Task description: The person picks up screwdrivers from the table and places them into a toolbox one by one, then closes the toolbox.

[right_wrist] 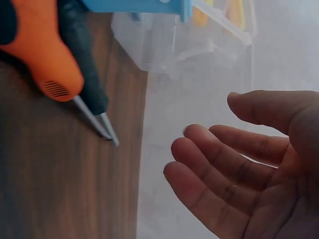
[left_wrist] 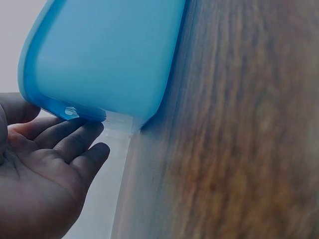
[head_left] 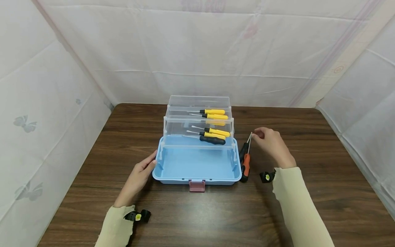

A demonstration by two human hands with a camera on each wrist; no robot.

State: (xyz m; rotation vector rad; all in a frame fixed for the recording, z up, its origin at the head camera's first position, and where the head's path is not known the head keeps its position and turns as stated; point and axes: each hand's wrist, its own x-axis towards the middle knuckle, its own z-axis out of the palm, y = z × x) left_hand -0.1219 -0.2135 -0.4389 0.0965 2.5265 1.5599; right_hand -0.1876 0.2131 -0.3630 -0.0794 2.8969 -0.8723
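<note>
1. The left grip [head_left: 139,175] is resting, uncurled, against the toolbox [head_left: 197,166].
2. Beside it, an orange screwdriver [head_left: 247,161] is lying on the surface [head_left: 200,219], probably stiff, its handle offering best hold.
3. The right grip [head_left: 271,144] is hovering near its tip, relaxed, empty.

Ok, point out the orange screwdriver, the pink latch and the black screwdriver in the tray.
Orange screwdriver [head_left: 247,160]: head view, orange part of handle.
Pink latch [head_left: 197,186]: head view, middle of front.
Black screwdriver [head_left: 213,140]: head view, middle of handle.
</note>
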